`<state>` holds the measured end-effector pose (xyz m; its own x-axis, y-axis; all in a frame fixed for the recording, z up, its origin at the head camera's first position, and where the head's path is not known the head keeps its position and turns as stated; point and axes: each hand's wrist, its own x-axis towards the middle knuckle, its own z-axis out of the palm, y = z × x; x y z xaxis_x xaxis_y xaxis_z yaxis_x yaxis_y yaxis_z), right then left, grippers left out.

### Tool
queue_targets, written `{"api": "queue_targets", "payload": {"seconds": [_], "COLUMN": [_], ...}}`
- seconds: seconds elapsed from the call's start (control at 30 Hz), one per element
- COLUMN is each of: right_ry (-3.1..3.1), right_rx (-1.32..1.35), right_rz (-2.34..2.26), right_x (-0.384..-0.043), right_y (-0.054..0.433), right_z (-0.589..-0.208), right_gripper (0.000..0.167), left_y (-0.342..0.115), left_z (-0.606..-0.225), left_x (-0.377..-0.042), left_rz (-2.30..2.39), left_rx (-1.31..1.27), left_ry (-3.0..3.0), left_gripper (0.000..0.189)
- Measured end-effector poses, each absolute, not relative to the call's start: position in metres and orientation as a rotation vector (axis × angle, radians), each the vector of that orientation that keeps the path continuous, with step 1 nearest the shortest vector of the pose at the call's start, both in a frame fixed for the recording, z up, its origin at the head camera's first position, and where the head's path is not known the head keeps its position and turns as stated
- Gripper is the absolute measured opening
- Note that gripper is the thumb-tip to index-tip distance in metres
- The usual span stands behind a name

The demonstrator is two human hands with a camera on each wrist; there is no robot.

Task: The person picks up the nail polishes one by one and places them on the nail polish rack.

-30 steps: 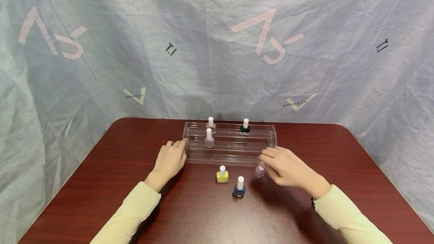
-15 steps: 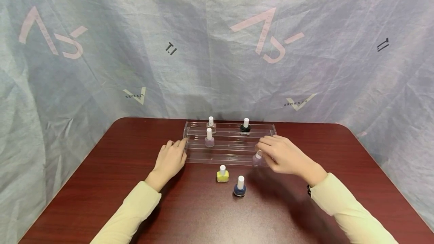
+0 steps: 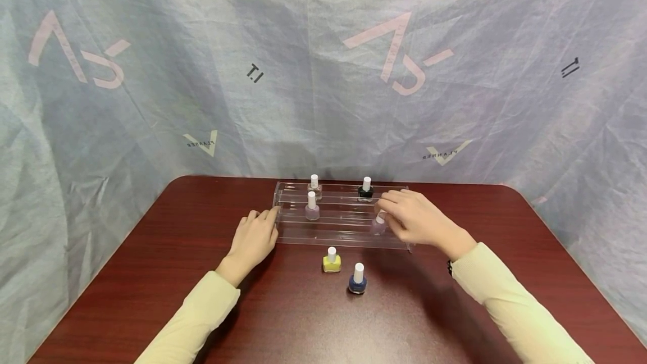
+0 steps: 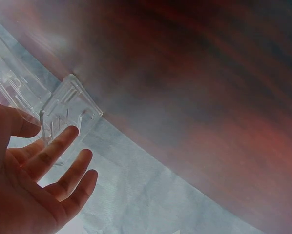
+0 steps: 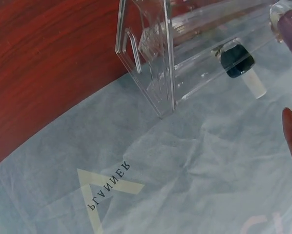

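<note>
A clear tiered acrylic rack [image 3: 343,236] stands at the back of the table. At its left end, my left hand [image 3: 254,237] touches the side panel with fingers extended; the left wrist view shows thumb and fingertips right at that panel. My right hand [image 3: 417,218] pinches a lilac nail polish bottle [image 3: 378,225] by its white cap, over the rack's lower right tiers. Fingers partly hide the cap. On the rack stand a glittery bottle [image 3: 314,190], a black bottle [image 3: 365,192] and another lilac bottle [image 3: 312,210].
In front of the rack, a yellow nail polish bottle [image 3: 331,263] and a dark blue one [image 3: 357,283] stand upright on the dark red wooden table [image 3: 303,324]. A grey printed cloth [image 3: 313,72] hangs behind the table's far edge.
My right hand has lifted the lilac bottle from in front of the rack, moving it back and slightly left over the lower tiers. The left hand has kept its place.
</note>
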<state>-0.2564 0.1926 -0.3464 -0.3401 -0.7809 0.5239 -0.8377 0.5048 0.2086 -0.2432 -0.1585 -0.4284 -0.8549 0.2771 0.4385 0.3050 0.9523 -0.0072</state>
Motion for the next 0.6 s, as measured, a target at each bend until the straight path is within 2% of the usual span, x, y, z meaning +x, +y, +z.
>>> {"api": "queue_targets", "payload": {"seconds": [0.6], "right_ry": [-2.216], "right_rx": [1.284], "right_rz": [0.121], "right_x": [-0.279], "right_y": [0.184], "right_z": [-0.340], "right_gripper": [0.012], "left_y": [-0.159], "left_z": [-0.428], "left_x": [-0.243], "left_rz": [-0.095], "left_rx": [-0.418], "left_ry": [-2.672], "left_gripper": [0.043]}}
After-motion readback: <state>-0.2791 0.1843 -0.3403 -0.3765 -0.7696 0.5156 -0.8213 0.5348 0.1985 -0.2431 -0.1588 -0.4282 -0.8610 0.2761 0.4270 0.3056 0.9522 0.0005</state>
